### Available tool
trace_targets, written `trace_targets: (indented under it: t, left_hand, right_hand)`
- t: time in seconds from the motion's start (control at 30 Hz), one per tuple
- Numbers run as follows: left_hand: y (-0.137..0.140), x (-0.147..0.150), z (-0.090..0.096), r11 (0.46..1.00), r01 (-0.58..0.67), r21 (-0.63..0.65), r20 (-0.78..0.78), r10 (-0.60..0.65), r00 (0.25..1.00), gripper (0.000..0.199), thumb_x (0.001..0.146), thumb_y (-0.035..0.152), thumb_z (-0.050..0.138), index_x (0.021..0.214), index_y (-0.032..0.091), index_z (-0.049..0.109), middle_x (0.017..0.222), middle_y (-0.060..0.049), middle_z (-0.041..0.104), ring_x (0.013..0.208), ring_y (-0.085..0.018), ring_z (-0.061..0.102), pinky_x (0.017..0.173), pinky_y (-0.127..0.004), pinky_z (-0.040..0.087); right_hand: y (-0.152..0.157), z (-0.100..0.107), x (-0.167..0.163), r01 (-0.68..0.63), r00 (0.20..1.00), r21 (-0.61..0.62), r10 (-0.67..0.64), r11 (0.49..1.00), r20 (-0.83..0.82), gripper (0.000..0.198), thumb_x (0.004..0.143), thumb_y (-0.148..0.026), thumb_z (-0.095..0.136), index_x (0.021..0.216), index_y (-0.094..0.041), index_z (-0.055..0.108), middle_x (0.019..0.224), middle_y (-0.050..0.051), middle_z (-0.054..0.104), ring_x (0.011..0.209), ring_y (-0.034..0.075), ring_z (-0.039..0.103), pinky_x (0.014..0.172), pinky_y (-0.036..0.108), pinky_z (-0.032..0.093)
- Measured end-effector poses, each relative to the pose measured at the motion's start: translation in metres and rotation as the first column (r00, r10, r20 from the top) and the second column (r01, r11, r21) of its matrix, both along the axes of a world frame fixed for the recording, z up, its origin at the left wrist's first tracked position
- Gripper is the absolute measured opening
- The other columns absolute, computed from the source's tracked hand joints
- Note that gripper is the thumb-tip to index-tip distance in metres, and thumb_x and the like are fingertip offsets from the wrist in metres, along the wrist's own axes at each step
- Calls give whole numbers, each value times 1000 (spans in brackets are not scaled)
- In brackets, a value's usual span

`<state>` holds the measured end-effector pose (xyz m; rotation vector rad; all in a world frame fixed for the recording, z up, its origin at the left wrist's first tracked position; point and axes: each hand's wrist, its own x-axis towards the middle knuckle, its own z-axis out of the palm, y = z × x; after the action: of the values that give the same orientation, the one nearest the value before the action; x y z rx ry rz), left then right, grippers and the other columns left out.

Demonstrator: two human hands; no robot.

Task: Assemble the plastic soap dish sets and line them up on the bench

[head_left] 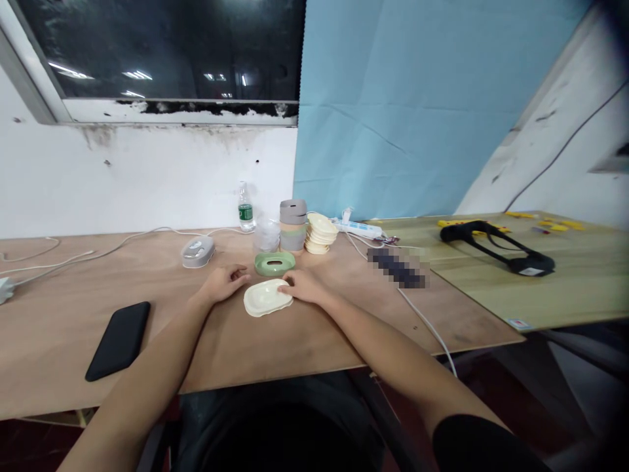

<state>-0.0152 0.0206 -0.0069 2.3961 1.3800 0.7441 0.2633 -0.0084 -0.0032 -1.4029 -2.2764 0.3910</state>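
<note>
A shallow cream plastic tray [265,298] with rounded corners lies on the table in front of me. My right hand [302,286] pinches its right edge, thumb on top. To the left of the tray, my left hand [225,282] rests near the tabletop with its fingers apart and nothing in them. Just behind the tray sits a green rounded plastic piece [263,265] with an oval slot in it. Farther back stand a stack of grey and coloured plastic pieces [293,219], a stack of cream trays [320,235] and some clear plastic pieces [266,236].
A black phone-like slab [118,341] lies at the left front. Behind it are a grey-white rounded box [197,252] and cables. A water bottle [245,210] stands by the wall. On the right are a power strip [361,229] and a black strap-like frame [496,248].
</note>
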Motion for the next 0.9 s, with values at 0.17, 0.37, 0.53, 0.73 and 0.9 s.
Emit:
trace_targets:
  t: [0.17, 0.37, 0.53, 0.73, 0.9]
  left_hand:
    - [-1, 3, 1, 991, 75, -115, -38, -79, 996, 67, 67, 67, 62, 114, 19, 64, 79, -2, 68, 69, -18, 62, 62, -27, 45]
    - [1, 8, 0, 993, 77, -88, -130, -88, 988, 50, 69, 68, 59, 86, 22, 70, 68, 0, 63, 61, -15, 57, 53, -25, 37]
    - [-2, 9, 1, 997, 77, -22, -116, -79, 990, 44, 82, 60, 48, 88, 23, 70, 77, -3, 68, 67, -17, 59, 60, -27, 41]
    - [-2, 8, 0, 999, 47, -7, -45, -47, 998, 50, 85, 57, 47, 113, 18, 62, 83, -5, 68, 74, -19, 62, 68, -30, 46]
    - [-4, 8, 1, 994, -5, 109, 95, -5, 995, 81, 79, 53, 58, 145, 17, 27, 116, -10, 59, 76, -17, 60, 76, -34, 50]
  right_hand:
    - [13, -6, 10, 195, 979, 151, -182, 969, -95, 34, 88, -44, 53, 112, -22, 64, 82, 5, 68, 74, 19, 61, 66, 28, 41]
    - [24, -14, 24, 171, 984, 102, -164, 980, -70, 26, 81, -30, 63, 106, -23, 65, 81, 4, 66, 75, 20, 59, 66, 29, 41]
    - [19, -8, 19, 149, 983, 195, -123, 969, -138, 17, 81, -36, 64, 87, -20, 66, 90, 5, 59, 83, 19, 56, 72, 28, 42]
    - [10, -1, 8, 99, 955, 266, -17, 959, -296, 21, 91, -38, 48, 95, -19, 57, 93, 4, 57, 79, 16, 54, 72, 27, 42]
    - [6, 0, 8, 22, 932, 240, 67, 971, -355, 26, 91, -44, 47, 97, -19, 51, 82, 1, 57, 71, 15, 52, 67, 27, 42]
